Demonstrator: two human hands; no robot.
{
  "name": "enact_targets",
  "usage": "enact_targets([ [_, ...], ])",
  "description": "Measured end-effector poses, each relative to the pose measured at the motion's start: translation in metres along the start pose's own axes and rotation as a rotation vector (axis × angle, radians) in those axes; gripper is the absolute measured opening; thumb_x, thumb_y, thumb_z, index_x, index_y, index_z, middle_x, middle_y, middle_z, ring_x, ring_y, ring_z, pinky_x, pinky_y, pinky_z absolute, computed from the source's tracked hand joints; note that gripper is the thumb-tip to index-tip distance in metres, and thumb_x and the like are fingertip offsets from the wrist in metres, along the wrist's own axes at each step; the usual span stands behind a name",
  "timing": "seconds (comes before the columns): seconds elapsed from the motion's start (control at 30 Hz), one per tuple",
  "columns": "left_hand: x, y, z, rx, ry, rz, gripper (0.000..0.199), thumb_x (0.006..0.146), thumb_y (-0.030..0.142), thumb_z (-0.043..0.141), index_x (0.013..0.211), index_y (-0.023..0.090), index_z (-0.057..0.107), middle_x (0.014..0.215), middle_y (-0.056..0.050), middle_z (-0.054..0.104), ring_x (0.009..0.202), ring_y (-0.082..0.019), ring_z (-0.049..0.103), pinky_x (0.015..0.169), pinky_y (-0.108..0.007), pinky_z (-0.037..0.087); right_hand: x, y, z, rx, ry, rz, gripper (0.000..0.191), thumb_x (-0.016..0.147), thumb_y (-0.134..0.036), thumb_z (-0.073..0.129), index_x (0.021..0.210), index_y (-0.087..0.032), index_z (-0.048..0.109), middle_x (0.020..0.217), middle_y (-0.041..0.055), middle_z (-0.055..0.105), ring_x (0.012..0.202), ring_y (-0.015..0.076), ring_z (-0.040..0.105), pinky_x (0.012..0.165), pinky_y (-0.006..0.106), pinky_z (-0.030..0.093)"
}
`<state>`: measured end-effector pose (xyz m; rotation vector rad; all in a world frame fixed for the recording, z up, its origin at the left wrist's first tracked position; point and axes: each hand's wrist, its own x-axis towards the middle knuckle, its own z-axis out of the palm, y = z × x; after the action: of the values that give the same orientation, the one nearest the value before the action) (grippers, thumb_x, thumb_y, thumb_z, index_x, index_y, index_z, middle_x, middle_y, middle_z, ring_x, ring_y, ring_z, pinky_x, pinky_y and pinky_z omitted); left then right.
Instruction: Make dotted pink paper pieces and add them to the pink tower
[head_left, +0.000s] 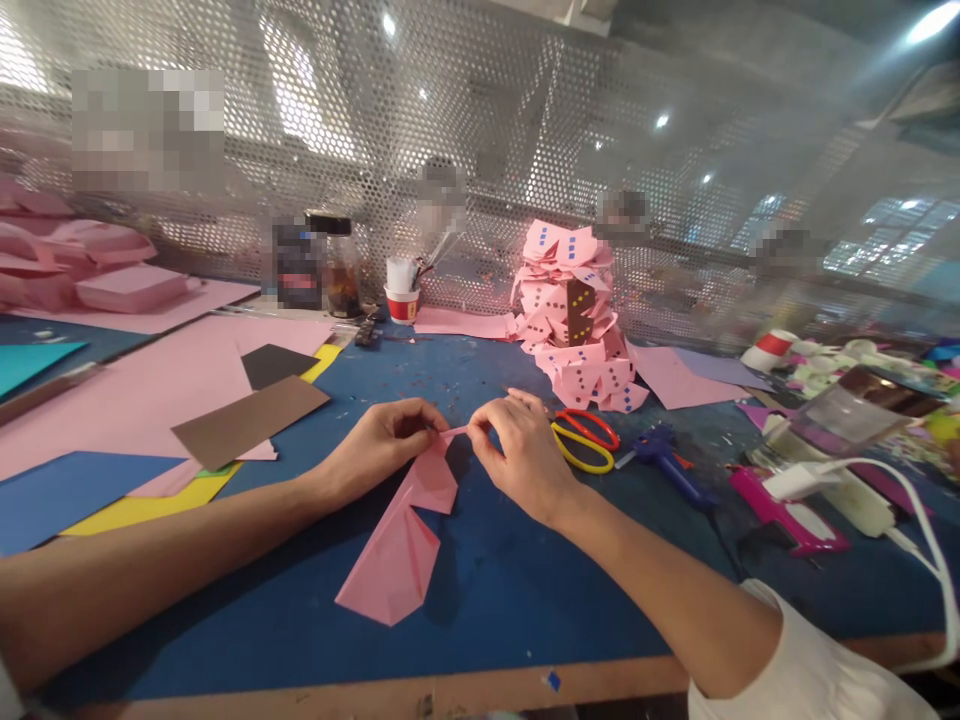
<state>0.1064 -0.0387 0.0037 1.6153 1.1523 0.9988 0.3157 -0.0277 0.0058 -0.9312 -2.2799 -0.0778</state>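
Brown table edge [375, 697] comes nearest, then bare blue tabletop [285, 640] before the folded pink paper [397, 560], which is creased into fanned, pointed flaps. At the paper's far end, the left hand [397, 438] and right hand [521, 455] pinch its narrow strip, fingertips closed, forearms converging. Scissors [585, 455] lie right of the paper; a pink stack [555, 310] stands beyond.
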Motion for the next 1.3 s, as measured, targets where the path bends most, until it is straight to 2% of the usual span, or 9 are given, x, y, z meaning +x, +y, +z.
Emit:
enact_targets([
  [0.27,-0.0014,-0.0004,-0.0017,0.010,-0.012,0.015,0.012,0.081,0.025,0.061,0.088,0.018,0.067,0.081,-0.001,0.071,0.076,-0.017,0.064,0.067,-0.025,0.047,-0.0007,-0.0011,-0.0003,-0.024,-0.001,-0.011,0.013,0.101,-0.019,0.046,0.090,-0.023,0.052,0.087,0.0008,0.067,0.086,0.0175,0.061,0.110,0.043,0.033],
  [0.5,-0.0008,-0.0012,-0.0017,-0.013,-0.006,0.007,0.012,0.080,0.025,0.063,0.088,0.017,0.067,0.081,-0.001,0.071,0.075,-0.016,0.064,0.067,-0.025,0.047,-0.0006,0.0005,-0.0003,-0.004,0.006,-0.002,0.015,0.102,-0.023,0.047,0.090,-0.022,0.055,0.086,-0.0001,0.068,0.086,0.0164,0.062,0.112,0.041,0.030],
  [0.7,-0.0006,-0.0017,-0.0016,-0.011,0.002,-0.003,0.013,0.080,0.026,0.063,0.088,0.016,0.068,0.080,-0.001,0.070,0.072,-0.016,0.063,0.065,-0.025,0.047,-0.0002,0.0020,-0.0008,0.120,-0.005,0.075,0.028,0.106,-0.022,0.036,0.089,-0.022,0.059,0.090,-0.0003,0.071,0.085,0.0154,0.064,0.101,0.036,0.038],
  [0.9,-0.0003,-0.0012,-0.0015,-0.017,0.003,0.009,0.013,0.080,0.025,0.062,0.088,0.017,0.068,0.081,-0.001,0.071,0.075,-0.017,0.064,0.067,-0.025,0.048,-0.0004,0.0011,0.0003,0.109,0.022,0.065,0.014,0.100,-0.026,0.054,0.087,-0.022,0.057,0.085,-0.0006,0.070,0.086,0.0174,0.063,0.102,0.038,0.038],
  [1.03,-0.0001,-0.0006,-0.0008,0.000,0.004,0.010,0.015,0.080,0.028,0.063,0.089,0.017,0.068,0.081,-0.002,0.071,0.072,-0.017,0.064,0.064,-0.025,0.048,-0.0011,0.0017,0.0029,0.042,0.007,0.040,0.015,0.101,-0.022,0.050,0.086,-0.023,0.053,0.083,-0.0005,0.068,0.083,0.0171,0.062,0.107,0.041,0.035],
  [1.2,-0.0003,-0.0039,-0.0019,0.028,0.009,0.026,0.016,0.080,0.027,0.062,0.089,0.017,0.068,0.083,-0.002,0.072,0.076,-0.019,0.065,0.067,-0.026,0.049,-0.0008,0.0001,0.0021,0.020,0.001,0.032,0.016,0.102,-0.021,0.047,0.087,-0.023,0.053,0.084,-0.0006,0.068,0.085,0.0168,0.063,0.111,0.042,0.032],
  [1.3,0.0006,-0.0071,-0.0035,0.041,0.025,0.048,0.016,0.081,0.026,0.061,0.091,0.017,0.068,0.085,-0.002,0.072,0.077,-0.018,0.065,0.068,-0.026,0.049,0.0002,-0.0038,-0.0029,0.045,0.054,0.053,0.010,0.103,-0.024,0.047,0.099,-0.022,0.056,0.098,0.0021,0.070,0.097,0.0188,0.062,0.111,0.043,0.032],
])
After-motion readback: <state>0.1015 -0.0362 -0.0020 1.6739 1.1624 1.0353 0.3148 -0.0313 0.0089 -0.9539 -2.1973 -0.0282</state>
